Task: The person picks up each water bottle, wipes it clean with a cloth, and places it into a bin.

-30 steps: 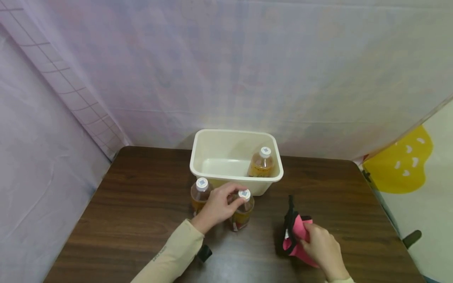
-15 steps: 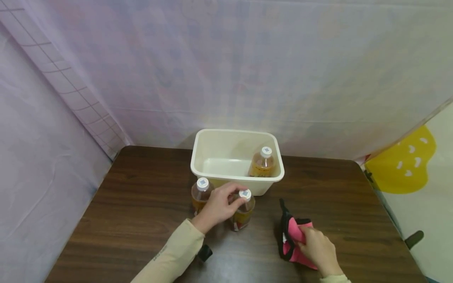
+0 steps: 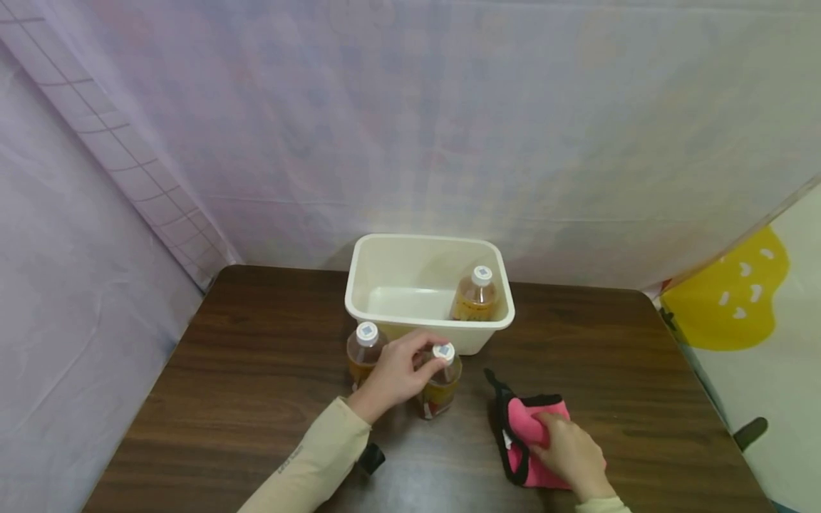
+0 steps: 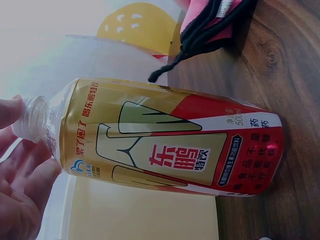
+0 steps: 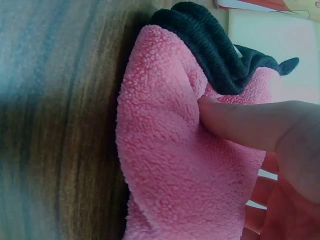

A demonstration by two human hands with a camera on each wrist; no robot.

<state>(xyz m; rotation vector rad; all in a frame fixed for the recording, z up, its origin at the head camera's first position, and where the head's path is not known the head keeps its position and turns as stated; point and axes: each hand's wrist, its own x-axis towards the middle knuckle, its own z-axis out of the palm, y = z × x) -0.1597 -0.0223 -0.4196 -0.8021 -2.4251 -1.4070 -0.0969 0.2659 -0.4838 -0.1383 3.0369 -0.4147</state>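
Observation:
My left hand (image 3: 403, 369) pinches the neck and white cap of a drink bottle (image 4: 150, 140), which stands upright on the table in front of the tub. Its label is gold and red. My right hand (image 3: 572, 452) grips a folded pink fleece cloth (image 5: 160, 130) with black edging and a black loop end, low over the table to the right. In the right wrist view the thumb presses into the fleece, and part of the fingers is hidden behind it. A second bottle (image 3: 364, 356) stands just left of the held one, partly covered by my left hand.
A cream plastic tub (image 3: 385, 319) stands at the table's back edge, with one similar bottle (image 3: 476, 299) inside at its right. A small black object (image 3: 370, 459) lies beside my left sleeve. Pale curtain cloth (image 3: 410, 128) hangs behind the brown table (image 3: 212, 399).
My right hand has moved a little left with the pink cloth, and the cloth's black-edged end has swung left and downward. The left hand and the bottles stay where they were.

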